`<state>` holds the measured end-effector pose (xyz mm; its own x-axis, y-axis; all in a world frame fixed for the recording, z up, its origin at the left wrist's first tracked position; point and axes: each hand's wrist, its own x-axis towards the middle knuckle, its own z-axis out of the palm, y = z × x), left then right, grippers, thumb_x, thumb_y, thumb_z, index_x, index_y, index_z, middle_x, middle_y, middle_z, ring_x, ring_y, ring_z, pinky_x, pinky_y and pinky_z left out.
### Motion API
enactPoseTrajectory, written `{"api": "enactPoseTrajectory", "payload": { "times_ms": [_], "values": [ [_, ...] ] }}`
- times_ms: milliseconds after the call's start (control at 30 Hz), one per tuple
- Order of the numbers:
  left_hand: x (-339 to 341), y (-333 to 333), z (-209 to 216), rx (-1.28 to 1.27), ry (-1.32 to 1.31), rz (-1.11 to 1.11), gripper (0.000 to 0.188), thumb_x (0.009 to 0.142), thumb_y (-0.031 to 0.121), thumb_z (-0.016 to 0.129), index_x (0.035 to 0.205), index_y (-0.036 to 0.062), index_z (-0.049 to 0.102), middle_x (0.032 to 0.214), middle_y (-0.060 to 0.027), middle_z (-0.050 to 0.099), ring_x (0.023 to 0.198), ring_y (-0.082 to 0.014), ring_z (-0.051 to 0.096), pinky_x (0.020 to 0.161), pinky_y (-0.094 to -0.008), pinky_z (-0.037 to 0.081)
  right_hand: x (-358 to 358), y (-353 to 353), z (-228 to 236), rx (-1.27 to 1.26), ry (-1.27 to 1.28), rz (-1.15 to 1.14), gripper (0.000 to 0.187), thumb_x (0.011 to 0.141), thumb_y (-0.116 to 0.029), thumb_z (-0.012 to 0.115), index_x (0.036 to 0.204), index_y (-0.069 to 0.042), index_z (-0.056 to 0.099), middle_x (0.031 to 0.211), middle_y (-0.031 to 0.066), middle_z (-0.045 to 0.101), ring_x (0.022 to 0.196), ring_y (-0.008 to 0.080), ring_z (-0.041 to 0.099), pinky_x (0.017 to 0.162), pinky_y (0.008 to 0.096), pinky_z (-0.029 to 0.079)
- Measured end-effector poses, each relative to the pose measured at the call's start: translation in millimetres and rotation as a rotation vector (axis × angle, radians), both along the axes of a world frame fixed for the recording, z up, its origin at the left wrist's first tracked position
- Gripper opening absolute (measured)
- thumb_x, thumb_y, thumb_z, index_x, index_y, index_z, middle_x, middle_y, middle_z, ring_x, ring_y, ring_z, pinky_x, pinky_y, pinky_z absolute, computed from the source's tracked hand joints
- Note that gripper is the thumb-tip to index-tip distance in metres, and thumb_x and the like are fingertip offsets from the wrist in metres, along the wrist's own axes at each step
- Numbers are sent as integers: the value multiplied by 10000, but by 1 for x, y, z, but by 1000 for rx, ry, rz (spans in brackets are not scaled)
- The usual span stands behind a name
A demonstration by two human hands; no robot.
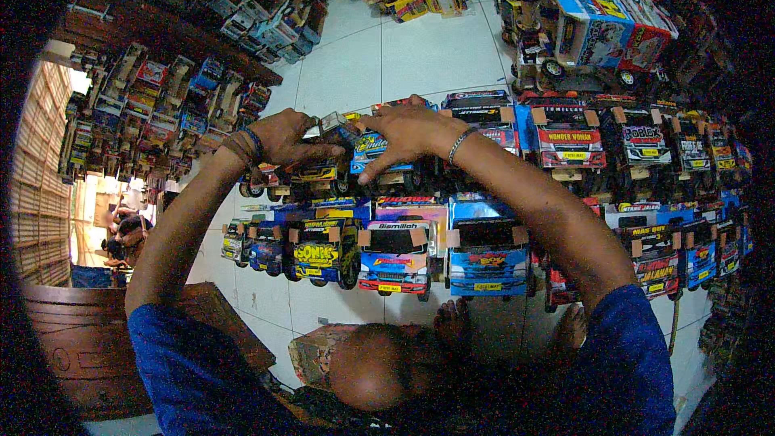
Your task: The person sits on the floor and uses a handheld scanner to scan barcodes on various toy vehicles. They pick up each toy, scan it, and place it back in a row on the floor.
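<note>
Blue toy truck [368, 145] under spread right fingers [374, 167]; left fingers [324, 151] parted; both grips unclear.

White-tiled floor [339, 56] w/ thin dk grout lines carries toy trucks in 2 rough rows, fronts facing the wearer: nr row incl. a blk-and-yellow truck [316, 253], a wht-and-pink truck [394, 257] & a blue truck [488, 262], side by side, w/ the far row [571, 137] just behind. Yellow-and-blk toy pcs [425, 5] sit at the top edge of the open tiles; nr the bottom, a cardboard box [309, 353] & bare feet [450, 324] rest on the tiles, approx. below the nr row.
</note>
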<state>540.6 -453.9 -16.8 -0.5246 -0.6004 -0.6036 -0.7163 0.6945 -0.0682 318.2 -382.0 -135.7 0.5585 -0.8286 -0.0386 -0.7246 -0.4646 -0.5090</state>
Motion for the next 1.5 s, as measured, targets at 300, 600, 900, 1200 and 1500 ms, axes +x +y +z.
{"api": "enactPoseTrajectory", "payload": {
  "times_ms": [300, 600, 900, 1200, 1500],
  "values": [
    [-1, 4, 2, -14, 9, 98, 941, 782, 851, 599, 970, -65, 704, 897, -292, 700, 879, -392, 710, 772, -469, 556, 1, -2, 2, 7, 39, 25, 1192, 601, -929, 634, 1483, -139, 502, 1465, 288, 502, 1307, 451, 527, 1057, 576, 358],
    [-7, 7, 5, -4, -28, 102, 926, 797, 835, 602, 891, -81, 695, 771, -286, 682, 740, -387, 697, 680, -475, 541, 0, -1, 1, -16, 18, 24, 1177, 618, -922, 629, 1500, -158, 481, 1429, 283, 535, 1294, 441, 541, 1039, 559, 377],
    [-2, 11, -10, 9, 75, 101, 831, 861, 757, 605, 811, -68, 691, 715, -287, 668, 668, -368, 692, 677, -483, 547, 1, -3, -2, -51, -5, -1, 1106, 606, -898, 669, 1415, -153, 554, 1212, 213, 675, 1135, 425, 641, 955, 559, 423],
    [1, 23, -14, 71, 205, 243, 766, 846, 718, 652, 1012, -27, 716, 847, -233, 731, 779, -317, 725, 745, -448, 567, 2, -3, -3, -44, 1, 15, 1112, 609, -905, 660, 1413, -144, 559, 1282, 226, 640, 1182, 421, 619, 962, 567, 423],
    [14, 23, 12, -31, 194, 34, 792, 849, 732, 638, 1086, -19, 720, 874, -271, 721, 844, -410, 722, 815, -484, 566, 0, 4, 9, -9, 75, 47, 1288, 589, -913, 668, 1505, -38, 433, 1465, 246, 525, 1327, 383, 539, 1092, 563, 331]
  ]
}}
